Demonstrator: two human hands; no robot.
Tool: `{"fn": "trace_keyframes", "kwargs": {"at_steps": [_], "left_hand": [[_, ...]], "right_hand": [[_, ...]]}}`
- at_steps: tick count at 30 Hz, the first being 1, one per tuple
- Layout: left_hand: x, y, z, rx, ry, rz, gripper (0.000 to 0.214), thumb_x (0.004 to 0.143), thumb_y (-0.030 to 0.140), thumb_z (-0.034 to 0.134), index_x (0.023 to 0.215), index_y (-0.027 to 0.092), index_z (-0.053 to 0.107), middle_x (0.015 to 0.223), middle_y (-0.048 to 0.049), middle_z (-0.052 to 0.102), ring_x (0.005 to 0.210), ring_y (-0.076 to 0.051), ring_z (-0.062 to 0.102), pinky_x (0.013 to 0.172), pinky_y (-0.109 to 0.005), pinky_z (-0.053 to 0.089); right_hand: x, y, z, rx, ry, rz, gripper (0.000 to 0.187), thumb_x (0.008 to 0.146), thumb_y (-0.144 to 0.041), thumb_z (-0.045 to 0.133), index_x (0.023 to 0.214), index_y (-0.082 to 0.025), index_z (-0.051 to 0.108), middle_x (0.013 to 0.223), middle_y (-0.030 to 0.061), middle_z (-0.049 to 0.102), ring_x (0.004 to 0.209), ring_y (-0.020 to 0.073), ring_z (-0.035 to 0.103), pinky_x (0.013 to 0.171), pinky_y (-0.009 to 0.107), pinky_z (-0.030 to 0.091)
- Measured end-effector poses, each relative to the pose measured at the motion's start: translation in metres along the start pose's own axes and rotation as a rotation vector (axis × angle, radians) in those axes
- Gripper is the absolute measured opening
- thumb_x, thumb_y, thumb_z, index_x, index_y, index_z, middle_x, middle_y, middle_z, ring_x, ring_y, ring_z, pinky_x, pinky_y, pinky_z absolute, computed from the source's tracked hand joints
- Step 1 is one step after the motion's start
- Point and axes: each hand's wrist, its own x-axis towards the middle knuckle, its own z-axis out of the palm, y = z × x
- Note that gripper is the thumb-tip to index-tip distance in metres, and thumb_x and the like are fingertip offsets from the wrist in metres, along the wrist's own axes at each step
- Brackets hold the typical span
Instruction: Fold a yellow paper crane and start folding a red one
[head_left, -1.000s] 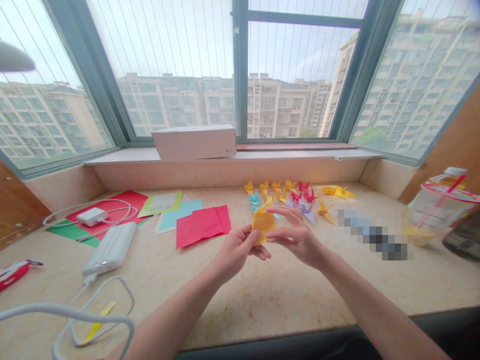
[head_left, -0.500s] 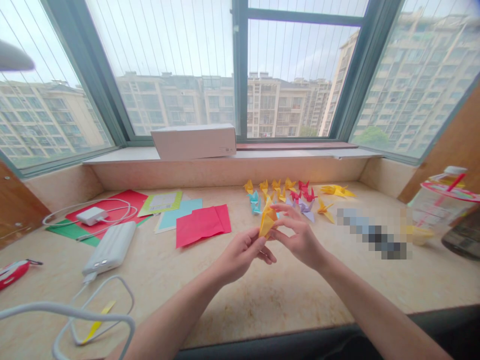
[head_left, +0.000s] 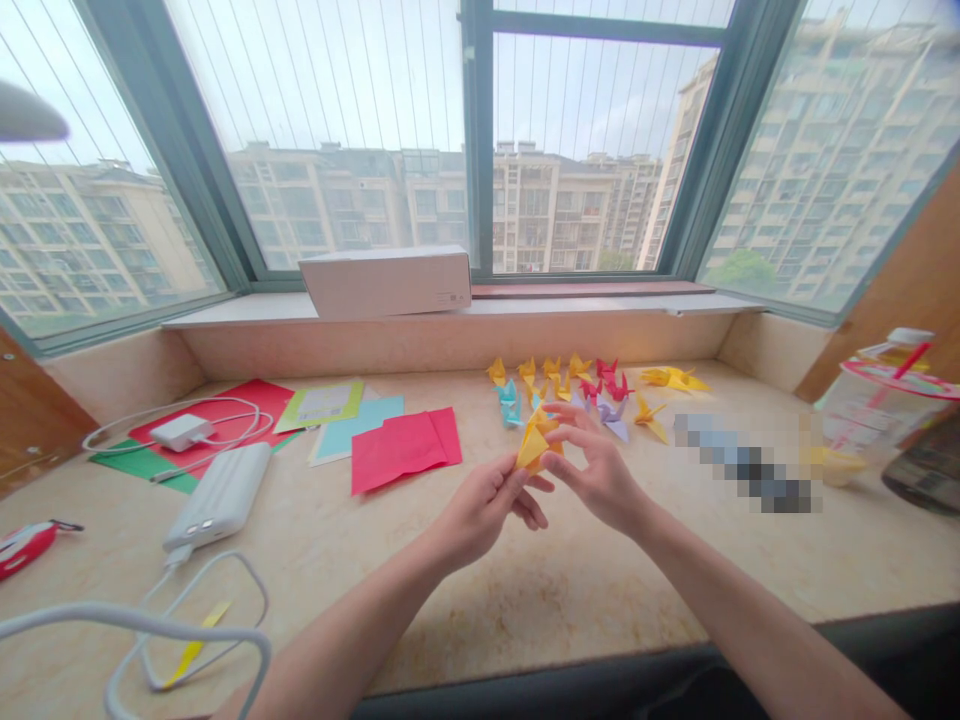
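Observation:
A piece of folded yellow origami paper (head_left: pixel 531 447) is held up in front of me, above the counter. My left hand (head_left: pixel 484 505) pinches its lower end between thumb and fingers. From the right, my right hand (head_left: pixel 600 462) grips the paper's upper side with curled fingers, which partly cover it. Behind my hands stand small folded paper cranes: yellow ones (head_left: pixel 579 367), red ones (head_left: pixel 616 384), light blue ones (head_left: pixel 510 404) and a purple one (head_left: pixel 613 418). Some of them are partly hidden by my right hand.
Red paper sheets (head_left: pixel 401 452) lie left of my hands, with blue paper (head_left: pixel 379 412) behind. A white power bank (head_left: pixel 219 495), charger (head_left: pixel 181 432) and looping cables (head_left: pixel 187 632) occupy the left. A plastic cup (head_left: pixel 862 430) stands right; a white box (head_left: pixel 386 282) rests on the sill.
The yellow paper has turned and now shows a broader face, its tip lower than before. My right fingers have shifted slightly on it. My left hand stays nearly in place.

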Motion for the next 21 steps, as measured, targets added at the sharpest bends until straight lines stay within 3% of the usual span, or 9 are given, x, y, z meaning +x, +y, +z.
{"fn": "trace_keyframes", "kwargs": {"at_steps": [9,14,17,21], "left_hand": [[-0.0033,0.0015,-0.0016,-0.041,-0.12,0.039,0.038,0.095,0.046,0.049,0.104,0.012,0.063,0.088,-0.0097,0.067,0.065,-0.015,0.066,0.061,-0.027,0.051],[-0.0043,0.0023,-0.0016,-0.117,-0.174,0.027,0.037,0.096,0.047,0.047,0.105,0.014,0.061,0.096,-0.0098,0.064,0.068,-0.015,0.067,0.063,-0.027,0.051],[-0.0037,0.0031,-0.0002,-0.155,-0.134,0.015,0.038,0.096,0.048,0.047,0.108,0.015,0.059,0.091,-0.0062,0.06,0.063,-0.014,0.067,0.058,-0.026,0.05],[-0.0022,0.0025,0.0007,-0.078,-0.036,0.037,0.047,0.094,0.045,0.052,0.131,0.017,0.05,0.076,0.0002,0.056,0.056,-0.012,0.064,0.053,-0.023,0.047]], "right_hand": [[0.0001,0.0024,0.008,0.1,0.1,0.02,0.013,0.088,-0.033,0.066,0.083,-0.022,0.069,0.115,0.0087,0.061,0.115,0.0247,0.056,0.102,0.044,0.043],[-0.0011,0.0042,0.0102,0.231,0.151,0.003,0.01,0.086,-0.033,0.069,0.085,-0.023,0.067,0.104,0.007,0.062,0.104,0.0225,0.06,0.094,0.041,0.049],[0.0,0.0058,0.0101,0.239,0.169,0.001,0.009,0.086,-0.032,0.069,0.085,-0.023,0.067,0.102,0.0068,0.061,0.102,0.0222,0.06,0.092,0.04,0.05],[0.0009,0.007,0.0101,0.216,0.216,0.016,0.009,0.086,-0.032,0.067,0.085,-0.023,0.066,0.102,0.007,0.06,0.099,0.0222,0.06,0.092,0.041,0.05]]}}
